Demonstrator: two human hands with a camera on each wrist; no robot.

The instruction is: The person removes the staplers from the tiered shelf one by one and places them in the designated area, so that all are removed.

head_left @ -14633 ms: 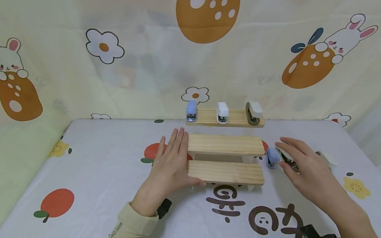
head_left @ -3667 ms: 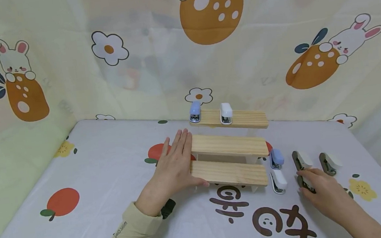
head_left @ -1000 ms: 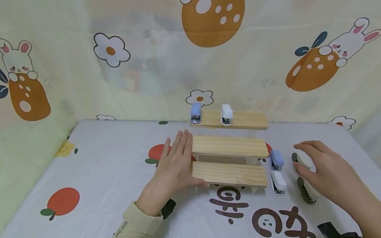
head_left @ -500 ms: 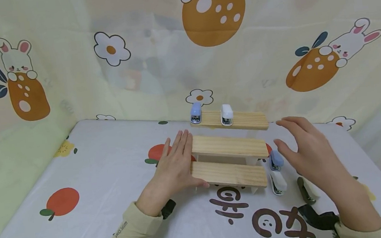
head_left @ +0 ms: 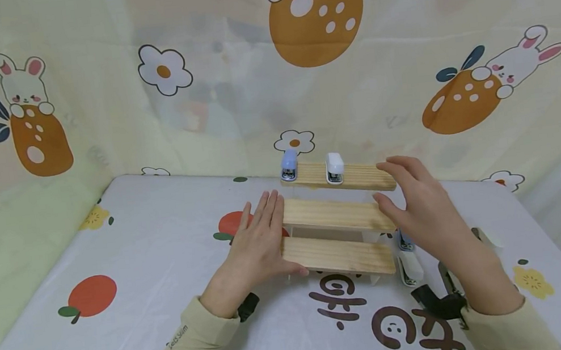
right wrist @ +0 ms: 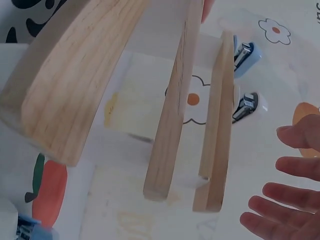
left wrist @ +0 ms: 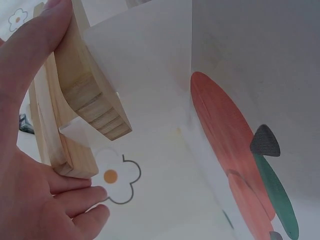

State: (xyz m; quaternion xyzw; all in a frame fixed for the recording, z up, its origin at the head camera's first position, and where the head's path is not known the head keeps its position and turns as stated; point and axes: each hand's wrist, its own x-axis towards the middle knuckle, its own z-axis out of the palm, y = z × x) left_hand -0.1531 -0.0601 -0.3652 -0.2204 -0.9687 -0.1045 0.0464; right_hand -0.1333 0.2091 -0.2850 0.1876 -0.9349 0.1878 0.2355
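Observation:
My left hand (head_left: 257, 243) rests against the left ends of a stepped wooden rack, its fingers straight and its thumb on the front plank (head_left: 340, 254). Behind lie the middle plank (head_left: 338, 213) and the back plank (head_left: 312, 181). A blue mini stapler (head_left: 288, 165) and a white one (head_left: 334, 168) stand on the back plank. My right hand (head_left: 424, 205) hovers near that plank's right end, thumb and fingers apart. The right wrist view shows its fingers (right wrist: 295, 197) holding nothing.
Right of the rack, a blue stapler (head_left: 405, 240) and a white stapler (head_left: 410, 268) lie on the patterned cloth (head_left: 173, 323). A grey-and-white stapler (head_left: 486, 237) is partly behind my right forearm, which covers others. A printed curtain (head_left: 227, 106) hangs behind.
My right hand has moved up and left from the staplers on the cloth to the back plank. Since the oldest frame, the third stapler has left that plank. My left hand stays put.

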